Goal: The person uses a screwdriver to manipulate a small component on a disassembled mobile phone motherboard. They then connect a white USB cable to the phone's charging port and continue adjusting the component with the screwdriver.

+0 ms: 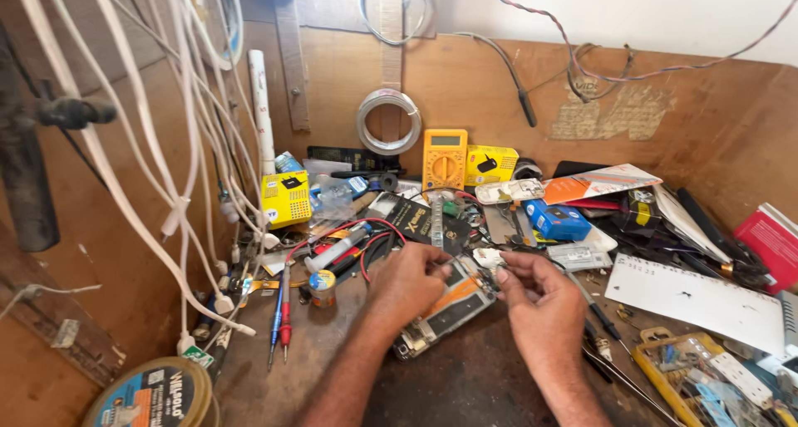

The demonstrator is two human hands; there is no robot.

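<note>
At the centre of the frame, on the worktop (465,385), both hands pinch small parts over the opened phone (445,311): left hand (407,282), right hand (540,298). Steady, light fingertip pressure seems best here.

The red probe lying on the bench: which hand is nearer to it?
Left. The left hand is just right of the red probe, on the opened phone. The right hand is farther right, past the phone.
</note>
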